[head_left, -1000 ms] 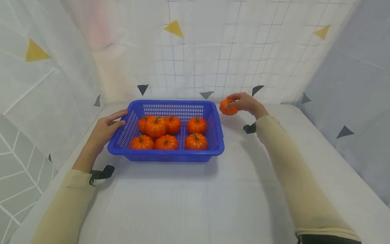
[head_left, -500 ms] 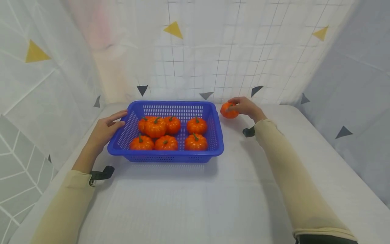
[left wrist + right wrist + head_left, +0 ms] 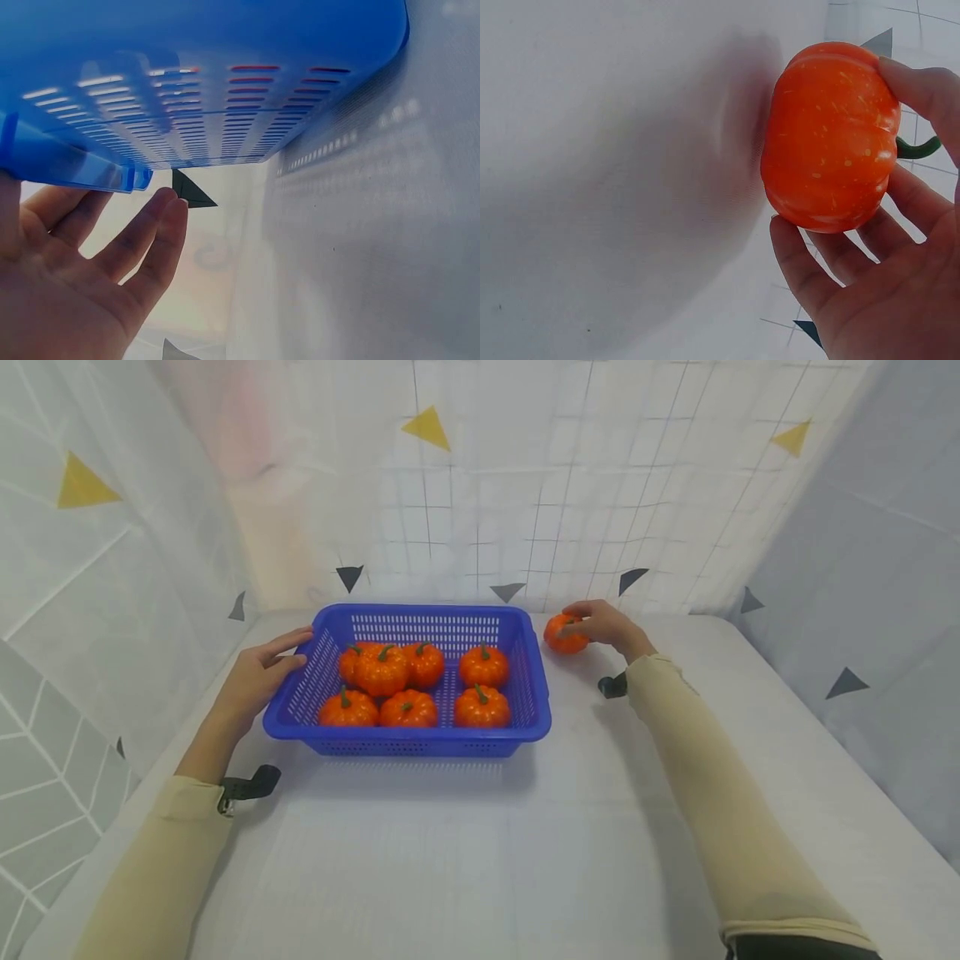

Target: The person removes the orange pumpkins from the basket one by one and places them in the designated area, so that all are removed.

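A small orange toy pumpkin (image 3: 832, 142) with a green stem is held in my right hand (image 3: 606, 625), thumb on one side and fingers on the other. It is at the table surface, just right of the back corner of a blue plastic basket (image 3: 420, 734). Whether its base bears fully on the table is hard to tell. My left hand (image 3: 258, 672) rests at the basket's left rim; in the left wrist view its fingers (image 3: 161, 247) are extended and loose below the rim. Several similar pumpkins (image 3: 382, 672) lie inside the basket, one raised on others at the left.
A white-covered table (image 3: 420, 860) carries the basket. White sheeting with a grid and triangle marks (image 3: 510, 510) hangs close behind, and grey-white side panels (image 3: 847, 610) stand left and right. A dark camera mount (image 3: 253, 782) sits on the left wrist.
My right hand has come slightly down and nearer with the pumpkin, which now sits lower beside the basket. The left hand and the basket have stayed put.
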Demonstrator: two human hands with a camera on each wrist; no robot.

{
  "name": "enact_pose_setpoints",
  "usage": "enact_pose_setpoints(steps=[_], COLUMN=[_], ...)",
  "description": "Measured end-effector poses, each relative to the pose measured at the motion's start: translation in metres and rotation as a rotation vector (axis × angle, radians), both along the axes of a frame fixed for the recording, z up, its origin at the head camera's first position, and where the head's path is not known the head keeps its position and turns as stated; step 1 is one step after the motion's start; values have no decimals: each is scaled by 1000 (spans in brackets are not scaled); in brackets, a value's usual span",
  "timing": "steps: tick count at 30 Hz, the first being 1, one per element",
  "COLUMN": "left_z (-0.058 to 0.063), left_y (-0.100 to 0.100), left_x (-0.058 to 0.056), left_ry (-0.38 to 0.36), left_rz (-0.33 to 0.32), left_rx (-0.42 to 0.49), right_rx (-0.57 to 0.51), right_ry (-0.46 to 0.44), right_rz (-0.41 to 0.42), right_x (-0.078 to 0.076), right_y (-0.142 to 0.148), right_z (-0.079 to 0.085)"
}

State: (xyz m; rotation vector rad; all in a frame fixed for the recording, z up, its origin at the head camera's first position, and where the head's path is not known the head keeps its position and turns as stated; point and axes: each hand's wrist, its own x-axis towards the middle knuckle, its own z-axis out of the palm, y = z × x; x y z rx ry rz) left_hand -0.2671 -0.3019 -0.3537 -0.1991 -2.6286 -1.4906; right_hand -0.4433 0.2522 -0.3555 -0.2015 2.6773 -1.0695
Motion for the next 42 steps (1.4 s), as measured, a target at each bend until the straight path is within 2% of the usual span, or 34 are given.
enact_pose_setpoints(steps=[12,27,32,42], left_z=[0,3,1,0], left_y=[0,3,2,1], left_x=[-2,3,3,-1], left_ry=[0,0,-5,-7], left_rz=[-4,3,5,7], left_rx=[6,-4,0,8], right_rx=[0,-2,25,60], right_ry=[-10,18,51,160], right_rz=[20,40,46,8], right_x=[-3,4,6,21], right_y=[5,2,-5,-25], right_z=[-8,-4,5,38])
